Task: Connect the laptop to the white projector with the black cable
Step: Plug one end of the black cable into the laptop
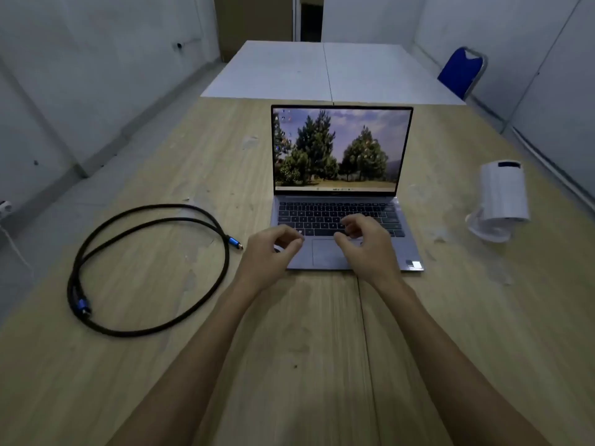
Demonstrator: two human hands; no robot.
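Note:
An open grey laptop (pixel 341 175) stands in the middle of the wooden table (pixel 289 349), its screen lit with a picture of trees. The black cable (pixel 128 220) lies coiled in a loop to its left, with blue-collared plugs at both ends, one near the laptop's left front corner. The white projector (pixel 500 194) sits on its stand to the right of the laptop. My left hand (pixel 269 252) hovers over the laptop's front left palm rest, fingers loosely curled, holding nothing. My right hand (pixel 367 243) hovers over the touchpad and keyboard, fingers apart and bent, empty.
A white table (pixel 331 72) butts against the far end of the wooden one. A blue chair (pixel 460 72) stands at the back right. Grey walls close in on both sides. A white plug and cord (pixel 6 214) sit at the left edge.

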